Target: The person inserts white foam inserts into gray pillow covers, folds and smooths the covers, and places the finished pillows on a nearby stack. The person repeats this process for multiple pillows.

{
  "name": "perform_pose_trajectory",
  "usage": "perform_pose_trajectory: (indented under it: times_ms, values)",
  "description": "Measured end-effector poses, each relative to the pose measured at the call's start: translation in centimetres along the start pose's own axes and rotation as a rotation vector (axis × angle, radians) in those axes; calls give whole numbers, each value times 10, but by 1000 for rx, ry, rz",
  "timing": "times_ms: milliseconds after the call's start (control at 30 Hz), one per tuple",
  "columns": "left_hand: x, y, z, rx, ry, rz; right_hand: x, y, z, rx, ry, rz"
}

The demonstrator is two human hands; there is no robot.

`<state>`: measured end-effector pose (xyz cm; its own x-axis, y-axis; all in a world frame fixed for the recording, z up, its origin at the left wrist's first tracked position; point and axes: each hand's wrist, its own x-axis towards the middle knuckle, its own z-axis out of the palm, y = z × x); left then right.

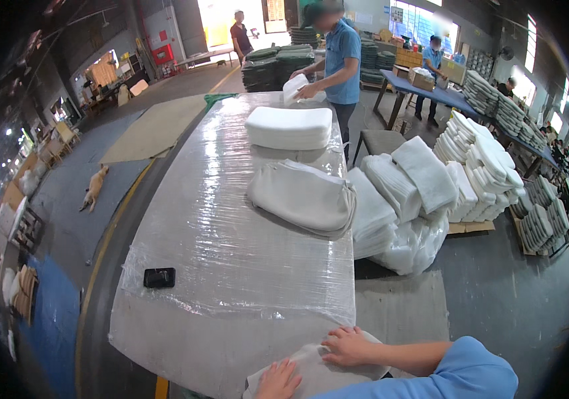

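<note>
At the near edge of the table, a light grey-beige cloth piece (311,371), like a cushion cover, lies under both my hands. My left hand (279,382) rests flat on its left part with the fingers spread. Farther right, my right hand (353,346) also lies palm down on the cloth, its fingers extended and slightly apart. Neither hand grips anything. The cloth's lower side is cut off by the frame and partly covered by my blue sleeve. A stack of similar grey-beige covers (301,196) sits farther up the table, beyond my hands.
Plastic film covers much of the long table (191,346). A black phone-like device (159,278) lies at its left. White padding sheets (289,128) are stacked beyond the covers. A person (342,60) stands at the far end holding white padding. Padding piles (404,186) crowd the right side.
</note>
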<state>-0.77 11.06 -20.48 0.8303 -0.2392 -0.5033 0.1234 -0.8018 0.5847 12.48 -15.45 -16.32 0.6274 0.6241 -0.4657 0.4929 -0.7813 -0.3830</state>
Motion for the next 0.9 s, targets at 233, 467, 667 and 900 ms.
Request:
perform_pose_trajectory:
  times_ms: [233, 467, 667, 900]
  values:
    - [-47, -22, 15, 198, -104, -134, -40, 22, -13, 91, -217, 91]
    - [-39, -30, 32, 201, -34, -128, -31, 23, -2, 67, -181, 98]
    - [-47, -21, 50, 193, 121, -130, -31, 26, 11, 89, -73, 87]
    - [-41, -21, 21, -96, 106, -157, -20, 23, 0, 115, -119, 125]
